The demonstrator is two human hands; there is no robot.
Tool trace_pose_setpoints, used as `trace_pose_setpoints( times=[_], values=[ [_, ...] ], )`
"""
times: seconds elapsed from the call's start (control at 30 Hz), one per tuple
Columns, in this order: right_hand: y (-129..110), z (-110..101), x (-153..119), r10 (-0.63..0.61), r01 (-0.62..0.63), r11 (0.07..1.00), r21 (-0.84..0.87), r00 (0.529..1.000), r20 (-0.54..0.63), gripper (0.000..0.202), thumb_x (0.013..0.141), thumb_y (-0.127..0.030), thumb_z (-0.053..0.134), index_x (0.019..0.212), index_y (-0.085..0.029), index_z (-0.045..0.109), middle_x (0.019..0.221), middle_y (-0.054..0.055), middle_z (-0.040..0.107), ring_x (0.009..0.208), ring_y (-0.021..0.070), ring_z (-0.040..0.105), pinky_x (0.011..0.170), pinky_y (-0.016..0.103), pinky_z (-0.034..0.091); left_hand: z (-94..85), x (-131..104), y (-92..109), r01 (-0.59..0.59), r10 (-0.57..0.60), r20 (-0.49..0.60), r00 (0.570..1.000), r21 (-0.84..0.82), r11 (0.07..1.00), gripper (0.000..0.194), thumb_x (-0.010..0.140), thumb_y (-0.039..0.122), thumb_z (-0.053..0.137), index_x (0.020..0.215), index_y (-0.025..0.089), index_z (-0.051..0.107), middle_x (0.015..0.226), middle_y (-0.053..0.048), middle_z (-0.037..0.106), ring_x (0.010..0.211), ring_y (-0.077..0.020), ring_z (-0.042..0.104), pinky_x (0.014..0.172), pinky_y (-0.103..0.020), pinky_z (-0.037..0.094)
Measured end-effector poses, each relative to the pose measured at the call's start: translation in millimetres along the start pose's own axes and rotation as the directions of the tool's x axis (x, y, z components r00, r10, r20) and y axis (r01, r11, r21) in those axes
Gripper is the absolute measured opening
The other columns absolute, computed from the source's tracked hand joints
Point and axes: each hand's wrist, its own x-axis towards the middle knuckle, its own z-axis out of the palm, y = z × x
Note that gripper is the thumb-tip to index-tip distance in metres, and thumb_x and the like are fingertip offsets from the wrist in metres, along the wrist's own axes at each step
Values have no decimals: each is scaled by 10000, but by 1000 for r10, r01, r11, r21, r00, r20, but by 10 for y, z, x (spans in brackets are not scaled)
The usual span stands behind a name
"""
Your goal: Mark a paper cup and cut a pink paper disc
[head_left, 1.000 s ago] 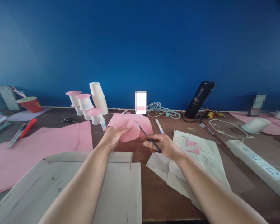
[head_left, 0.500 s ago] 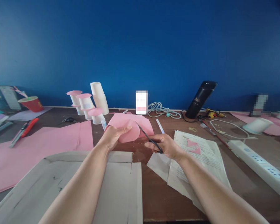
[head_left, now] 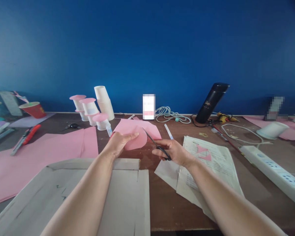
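Above the middle of the table, my left hand (head_left: 121, 141) pinches a sheet of pink paper (head_left: 137, 139), thumb on top and fingers underneath. The paper's near edge is cut into a round curve. My right hand (head_left: 173, 151) is closed round the handles of black scissors (head_left: 159, 147). Their blades reach into the paper along the right side of the curve. To the left stand white paper cups topped with pink discs (head_left: 88, 101), beside a taller stack of white cups (head_left: 104, 103).
Large pink sheets (head_left: 51, 147) and a red utility knife (head_left: 27, 137) lie left, behind a cardboard tray (head_left: 127, 203). Printed papers (head_left: 218, 164) with pink scraps, a power strip (head_left: 272, 173) and a black flask (head_left: 211, 103) are on the right. A bright phone (head_left: 148, 106) stands against the wall.
The scissors have shifted slightly at the cut, their blades now a little more visible against the paper. Both hands keep nearly the same place and grip.
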Motion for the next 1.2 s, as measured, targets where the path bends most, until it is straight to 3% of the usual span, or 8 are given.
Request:
trace_pose_setpoints(
  times=[0.23,0.43,0.63,0.8,1.0,1.2],
  values=[
    [-12,-10,-1,25,-26,998,65,1000,11,479,727,-424,745,1126,-168,672,614,-45,505,514,69,450,496,213,383,41,-17,11,-16,16,-14,1000,-33,999,572,489,350,869,992,115,728,981,-144,729,958,-338,656,879,-455,503],
    [-25,-17,-14,41,-42,999,29,999,5,560,732,-430,737,1212,-160,637,571,-49,506,504,70,434,486,212,361,52,-36,49,31,-30,11,999,-39,999,548,479,350,874,955,119,734,959,-135,735,927,-326,667,882,-445,503],
    [-54,-11,-17,26,-26,1000,13,1000,17,523,736,-439,732,1182,-176,655,584,-48,508,519,75,442,500,214,366,66,-56,71,41,-37,59,998,-66,997,538,527,342,858,1002,129,720,1005,-134,729,995,-327,650,882,-431,507],
    [-61,-20,-22,1,0,999,-39,1000,27,492,757,-465,705,1148,-170,668,576,-46,486,525,83,420,498,222,343,60,-59,71,77,-72,63,995,-82,994,542,479,348,876,948,116,733,977,-148,733,944,-329,668,870,-438,510],
    [-44,-35,-31,0,2,998,-65,999,33,370,772,-489,678,933,-156,706,554,-52,436,525,79,378,498,226,306,41,-53,68,82,-78,69,995,-67,994,506,510,342,866,945,116,738,948,-136,741,885,-309,684,844,-424,522],
    [-56,-25,-33,1,1,996,-86,1000,19,372,757,-519,675,800,-150,687,544,-55,428,515,75,355,489,231,288,25,-47,57,73,-67,78,995,-65,995,528,522,342,862,972,98,731,960,-152,736,899,-325,680,830,-435,526]
  ],
)
